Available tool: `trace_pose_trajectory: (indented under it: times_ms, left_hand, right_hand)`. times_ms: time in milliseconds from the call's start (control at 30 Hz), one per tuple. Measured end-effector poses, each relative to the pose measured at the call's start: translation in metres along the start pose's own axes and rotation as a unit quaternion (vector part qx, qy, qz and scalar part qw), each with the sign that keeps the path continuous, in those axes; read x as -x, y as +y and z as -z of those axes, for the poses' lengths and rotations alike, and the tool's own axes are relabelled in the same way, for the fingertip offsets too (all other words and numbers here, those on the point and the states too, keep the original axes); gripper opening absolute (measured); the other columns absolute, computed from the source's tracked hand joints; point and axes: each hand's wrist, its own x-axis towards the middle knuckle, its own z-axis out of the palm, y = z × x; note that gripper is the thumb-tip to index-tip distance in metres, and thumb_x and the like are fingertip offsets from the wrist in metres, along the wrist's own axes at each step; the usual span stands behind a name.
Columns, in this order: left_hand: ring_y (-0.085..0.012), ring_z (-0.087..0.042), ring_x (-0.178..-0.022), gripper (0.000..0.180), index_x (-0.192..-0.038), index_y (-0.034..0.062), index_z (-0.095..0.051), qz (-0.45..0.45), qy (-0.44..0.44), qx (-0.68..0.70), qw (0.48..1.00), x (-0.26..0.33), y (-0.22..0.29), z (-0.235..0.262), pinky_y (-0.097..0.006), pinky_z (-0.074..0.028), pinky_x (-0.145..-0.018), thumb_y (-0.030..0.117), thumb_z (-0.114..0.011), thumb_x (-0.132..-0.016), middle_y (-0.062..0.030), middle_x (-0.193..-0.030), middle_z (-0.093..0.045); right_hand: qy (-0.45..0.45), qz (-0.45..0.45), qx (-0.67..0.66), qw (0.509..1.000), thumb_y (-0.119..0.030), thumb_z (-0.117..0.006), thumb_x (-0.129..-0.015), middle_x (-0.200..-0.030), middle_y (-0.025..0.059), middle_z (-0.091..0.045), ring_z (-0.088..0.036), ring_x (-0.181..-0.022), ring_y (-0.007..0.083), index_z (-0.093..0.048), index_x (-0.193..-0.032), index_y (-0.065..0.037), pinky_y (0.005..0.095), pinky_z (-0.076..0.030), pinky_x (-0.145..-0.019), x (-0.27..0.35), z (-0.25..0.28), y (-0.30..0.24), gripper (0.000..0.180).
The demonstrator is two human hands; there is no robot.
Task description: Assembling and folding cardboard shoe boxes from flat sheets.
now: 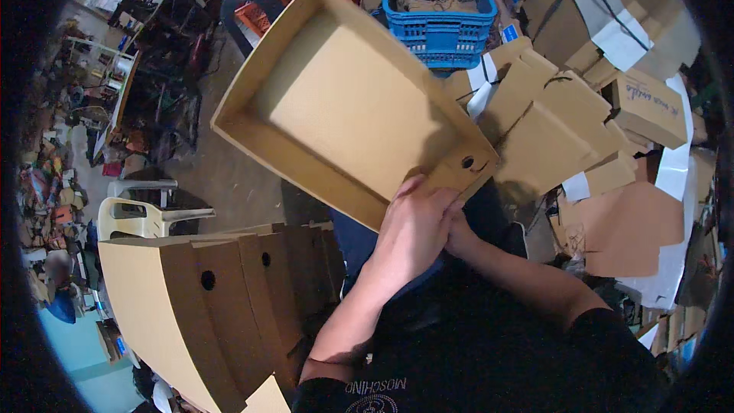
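Note:
An open, empty cardboard box (352, 99) is tilted in front of me, its inside facing up. There is a round hole in its near right end wall. My left hand (413, 226) is closed over the near corner of that wall, with the thumb on the inner side. Just right of it and lower, my right hand (459, 234) is closed against the outside of the same end. Most of its fingers are hidden behind the left hand and the box wall.
Several brown boxes with round holes (172, 283) stand in a row at lower left, by a cream plastic chair (126, 218). A blue crate (440, 30) of shoes is beyond the box. Flattened cardboard (543, 122) and a closed box (650, 107) lie at right.

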Motion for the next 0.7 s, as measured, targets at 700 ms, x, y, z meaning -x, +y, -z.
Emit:
trace_pose_trajectory:
  times_ms: [700]
  left_hand:
    - [-0.0193,-0.058,-0.057,0.039,-0.084,0.0063,-0.062,-0.163,0.438,0.239,0.851,0.046,-0.056,0.033,-0.038,-0.054,-0.067,0.035,-0.050,-0.107,-0.0057,-0.073,-0.066]
  right_hand:
    - [0.103,-0.003,-0.229,0.968,-0.049,-0.062,-0.092,-0.140,0.0189,-0.060,-0.060,-0.127,0.0349,-0.052,-0.146,-0.006,0.0538,-0.050,-0.107,-0.001,0.063,-0.126,0.070]
